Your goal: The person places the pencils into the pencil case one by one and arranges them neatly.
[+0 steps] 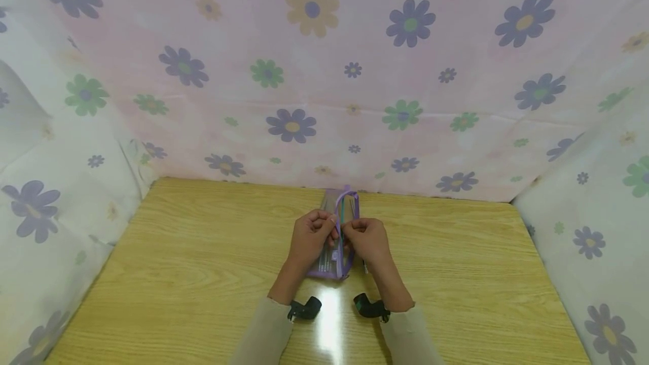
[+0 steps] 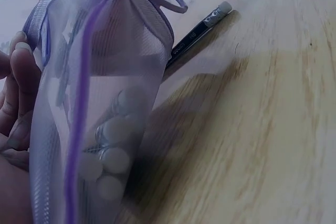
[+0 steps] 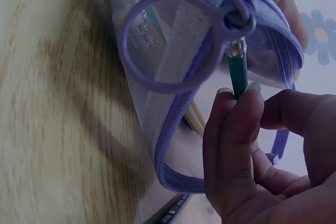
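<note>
A see-through mesh pencil case with purple trim lies on the table, its zipped mouth spread apart. My left hand grips the edge of that mouth. Between the fingertips and thumb of my right hand is a green pencil with a metal ferrule, held at the mouth. Several pencils with white ends show through the mesh in the left wrist view. A purple ring zipper pull hangs near the right fingers. How far the green pencil reaches into the case is hidden by the fingers.
A black pencil with a white eraser lies on the wood-grain table beside the case. Flower-printed cloth stands behind and at both sides. Black wrist cameras jut inward from the sleeves.
</note>
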Demonstrator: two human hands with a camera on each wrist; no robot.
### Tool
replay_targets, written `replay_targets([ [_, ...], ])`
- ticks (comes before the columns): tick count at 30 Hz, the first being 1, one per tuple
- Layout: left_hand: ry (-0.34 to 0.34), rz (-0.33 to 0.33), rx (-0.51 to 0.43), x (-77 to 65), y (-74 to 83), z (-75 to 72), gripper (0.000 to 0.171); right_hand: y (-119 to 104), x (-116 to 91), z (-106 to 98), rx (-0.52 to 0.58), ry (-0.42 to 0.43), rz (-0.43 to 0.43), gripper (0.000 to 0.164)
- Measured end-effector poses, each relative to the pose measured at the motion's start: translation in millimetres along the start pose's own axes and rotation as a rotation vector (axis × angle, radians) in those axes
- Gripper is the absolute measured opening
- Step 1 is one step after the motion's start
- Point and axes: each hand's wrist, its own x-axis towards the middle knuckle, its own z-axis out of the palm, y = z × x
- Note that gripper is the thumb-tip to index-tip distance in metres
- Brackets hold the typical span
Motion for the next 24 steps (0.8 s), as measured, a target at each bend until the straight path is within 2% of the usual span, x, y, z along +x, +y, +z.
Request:
replay_targets([
  [9,0.016,0.0,-0.005,-0.7,0.1,1.0,0.019,4,1,5,-0.01,0.044,0.005,0.019],
  [18,-0.001,0.005,-0.037,-2.0,-1.2,3.0,0.022,8,1,10,-0.147,0.112,-0.018,0.02],
  [24,0.003,0.009,-0.038,-1.3,-1.6,3.7,0.021,7,0,10,-0.219,0.106,-0.045,0.021],
])
